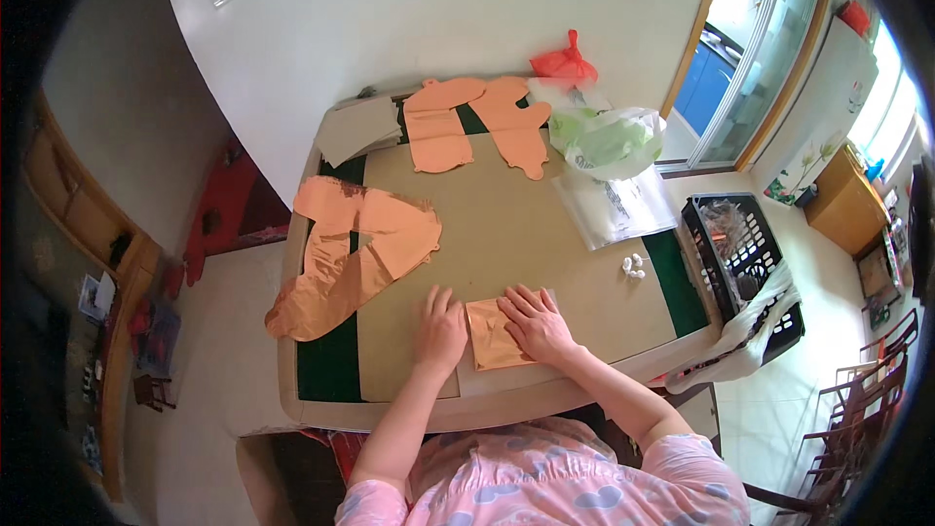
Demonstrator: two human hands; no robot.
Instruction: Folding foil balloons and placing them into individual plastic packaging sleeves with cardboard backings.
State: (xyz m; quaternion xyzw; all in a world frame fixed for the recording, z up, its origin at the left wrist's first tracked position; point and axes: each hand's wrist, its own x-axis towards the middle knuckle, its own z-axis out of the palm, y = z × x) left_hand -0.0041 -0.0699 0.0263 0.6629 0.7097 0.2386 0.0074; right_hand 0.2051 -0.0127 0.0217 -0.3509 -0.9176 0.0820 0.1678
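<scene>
A folded copper-coloured foil piece [495, 339] lies flat at the table's near edge, on a pale sheet or sleeve. My right hand [538, 327] rests on it, palm down with fingers stretched out. Just beside its left edge is my left hand [442, 333], fingers pointing away and a little blurred, with nothing seen in them. To the left lies a large flat copper foil balloon [365, 244], creased and looped around a gap. At the back, another flat foil shape [438, 131] and a second one [514, 129] lie side by side.
Grey sheets [358, 131] sit at the back left. A pale green plastic bag [614, 141], clear plastic sleeves [623, 209] and small white bits [634, 266] are on the right. Behind stands a red bag [565, 60]. A black crate [745, 234] adjoins the table's right edge.
</scene>
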